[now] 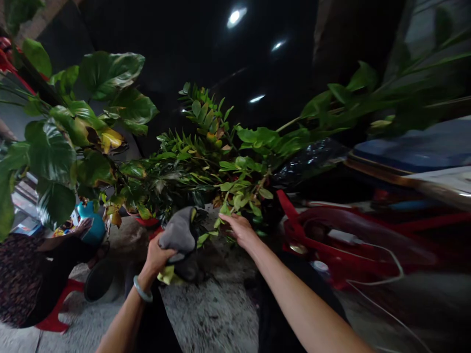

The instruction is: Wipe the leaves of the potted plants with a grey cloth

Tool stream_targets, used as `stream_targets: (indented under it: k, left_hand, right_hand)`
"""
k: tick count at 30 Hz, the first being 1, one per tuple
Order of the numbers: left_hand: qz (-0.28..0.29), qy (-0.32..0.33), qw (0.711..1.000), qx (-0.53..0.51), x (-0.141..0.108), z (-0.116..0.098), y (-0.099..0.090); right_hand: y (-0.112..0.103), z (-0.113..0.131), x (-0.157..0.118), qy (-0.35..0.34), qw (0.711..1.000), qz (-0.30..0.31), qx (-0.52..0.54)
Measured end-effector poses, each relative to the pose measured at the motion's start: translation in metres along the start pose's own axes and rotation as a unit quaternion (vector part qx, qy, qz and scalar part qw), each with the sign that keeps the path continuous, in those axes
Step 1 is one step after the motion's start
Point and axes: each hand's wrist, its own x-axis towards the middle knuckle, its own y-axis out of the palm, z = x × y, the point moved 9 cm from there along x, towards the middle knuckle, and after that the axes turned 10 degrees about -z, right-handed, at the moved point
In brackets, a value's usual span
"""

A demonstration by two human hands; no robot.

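Our left hand (pixel 157 258), grip clamped on a grey cloth (pixel 179 234), our right hand (pixel 240 231), grip apart, fingers against the leaves of a ZZ plant (pixel 235 196), plant directly ahead of both hands, over the concrete floor (pixel 209 314)

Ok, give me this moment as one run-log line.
left hand: grips grey cloth | right hand: touches ZZ plant leaves | nearby: seated person
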Motion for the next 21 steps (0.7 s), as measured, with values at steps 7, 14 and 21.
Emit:
stream_targets:
  k: [7,14,21]
  left_hand:
    - [-0.142,-0.038,0.987,-0.069,-0.041,-0.005,-0.072]
    - [-0.257,0.004,0.954,-0.155,-0.040,-0.030,-0.096]
    - [-0.257,0.027,0.935,-0.241,-0.063,-0.066,-0.083]
  right_hand:
    - [-0.017,-0.004,0.008,-0.024,0.995,-0.009,-0.101]
    - [-0.042,-0.004,-0.024,-0.053,0.981,-0.070,-0.173]
    - [0.000,-0.051,-0.168,-0.043,0.970,0.218,-0.101]
